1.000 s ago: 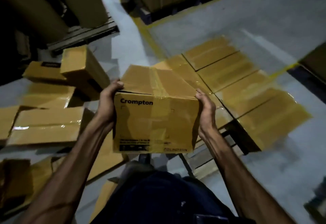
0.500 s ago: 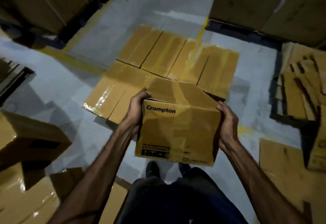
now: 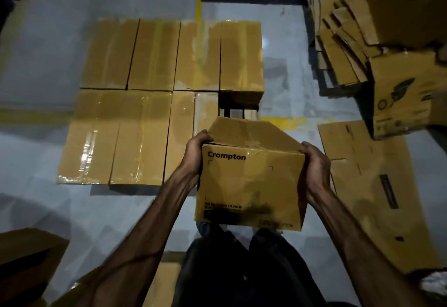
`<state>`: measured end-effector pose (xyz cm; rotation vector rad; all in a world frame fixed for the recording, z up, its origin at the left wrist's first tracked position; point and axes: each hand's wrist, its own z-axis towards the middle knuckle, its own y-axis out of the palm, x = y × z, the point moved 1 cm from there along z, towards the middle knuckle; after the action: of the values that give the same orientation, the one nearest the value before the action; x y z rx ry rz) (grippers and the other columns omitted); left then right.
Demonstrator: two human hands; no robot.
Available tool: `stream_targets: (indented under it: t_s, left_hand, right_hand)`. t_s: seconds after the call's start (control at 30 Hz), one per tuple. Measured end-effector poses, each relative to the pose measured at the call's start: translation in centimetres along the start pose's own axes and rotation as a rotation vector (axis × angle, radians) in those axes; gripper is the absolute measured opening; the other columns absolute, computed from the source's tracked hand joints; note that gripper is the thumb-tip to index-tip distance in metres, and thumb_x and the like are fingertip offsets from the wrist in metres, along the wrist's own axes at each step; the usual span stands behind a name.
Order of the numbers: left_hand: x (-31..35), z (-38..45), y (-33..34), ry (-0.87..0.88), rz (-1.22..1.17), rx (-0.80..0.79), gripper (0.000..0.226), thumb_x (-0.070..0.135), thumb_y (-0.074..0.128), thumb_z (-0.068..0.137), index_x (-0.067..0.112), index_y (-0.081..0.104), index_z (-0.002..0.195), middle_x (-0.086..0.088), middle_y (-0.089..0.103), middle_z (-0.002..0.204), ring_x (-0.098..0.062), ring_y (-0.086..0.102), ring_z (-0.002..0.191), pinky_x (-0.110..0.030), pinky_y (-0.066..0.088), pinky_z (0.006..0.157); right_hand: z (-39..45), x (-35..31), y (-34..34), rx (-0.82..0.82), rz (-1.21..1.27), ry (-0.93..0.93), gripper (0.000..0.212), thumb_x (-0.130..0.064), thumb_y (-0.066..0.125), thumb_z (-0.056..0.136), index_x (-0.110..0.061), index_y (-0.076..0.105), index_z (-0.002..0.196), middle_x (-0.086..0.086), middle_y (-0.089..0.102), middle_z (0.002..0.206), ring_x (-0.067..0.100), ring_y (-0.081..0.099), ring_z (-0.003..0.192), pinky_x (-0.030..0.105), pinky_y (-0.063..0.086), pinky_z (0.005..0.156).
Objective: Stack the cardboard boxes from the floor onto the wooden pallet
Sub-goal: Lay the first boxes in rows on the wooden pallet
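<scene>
A tan "Crompton" cardboard box [image 3: 250, 185] is gripped by both hands [image 3: 194, 155] [image 3: 314, 171], apparently destined for the near-right gap [image 3: 238, 110] among the palletised boxes [image 3: 154, 89].

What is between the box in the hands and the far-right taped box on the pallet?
In the head view, between the held box and that taped box lies an open gap showing pallet slats.

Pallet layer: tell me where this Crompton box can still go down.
One gap shows pallet slats, bordered by the far-row box and the narrow box, just beyond the held box. The remaining layer is packed tight. Left hand, right hand hold it.
</scene>
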<state>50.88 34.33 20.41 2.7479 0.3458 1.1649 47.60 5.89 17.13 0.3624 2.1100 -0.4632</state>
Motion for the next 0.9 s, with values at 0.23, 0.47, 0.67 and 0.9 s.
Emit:
stream_targets:
  t_s: [0.23, 0.47, 0.67, 0.9]
  left_hand:
    - [-1.8, 4.8, 6.4, 0.037, 0.03, -0.044, 0.024, 0.018, 0.046, 0.104, 0.026, 0.068, 0.102, -0.01, 0.071, 0.093, -0.024, 0.067, 0.078, -0.033, 0.056, 0.068]
    - [-3.2, 6.2, 10.7, 0.046, 0.04, -0.091, 0.027, 0.014, 0.041, 0.104, 0.03, 0.062, 0.107, 0.003, 0.076, 0.076, -0.013, 0.067, 0.064, -0.025, 0.053, 0.059]
    - [-3.8, 6.7, 11.5, -0.012, -0.019, 0.016, 0.045, 0.015, 0.042, 0.099, 0.023, 0.054, 0.141, -0.012, 0.069, 0.11, -0.021, 0.07, 0.074, -0.033, 0.055, 0.068]
    - [-5.8, 11.3, 9.9, -0.062, -0.113, 0.125, 0.062, 0.006, 0.046, 0.082, 0.014, 0.056, 0.142, -0.015, 0.067, 0.122, -0.033, 0.067, 0.098, -0.033, 0.057, 0.07]
  right_hand:
    - [6.6, 1.8, -4.0, 0.075, 0.122, 0.037, 0.025, -0.031, 0.064, 0.091, -0.016, 0.08, 0.103, 0.004, 0.079, 0.103, 0.025, 0.074, 0.094, 0.04, 0.055, 0.081]
    - [8.5, 1.7, -8.0, 0.036, 0.169, 0.097, 0.026, -0.03, 0.061, 0.091, -0.013, 0.078, 0.102, 0.01, 0.078, 0.102, 0.021, 0.073, 0.09, 0.038, 0.053, 0.081]
    - [11.4, 1.9, -8.5, 0.061, 0.058, 0.075, 0.051, -0.047, 0.067, 0.068, -0.028, 0.08, 0.114, -0.006, 0.077, 0.118, 0.025, 0.071, 0.113, 0.055, 0.055, 0.104]
    - [14.6, 4.2, -6.0, 0.046, -0.066, -0.062, 0.061, -0.04, 0.06, 0.073, -0.019, 0.075, 0.128, -0.002, 0.073, 0.127, 0.019, 0.067, 0.118, 0.049, 0.055, 0.101]
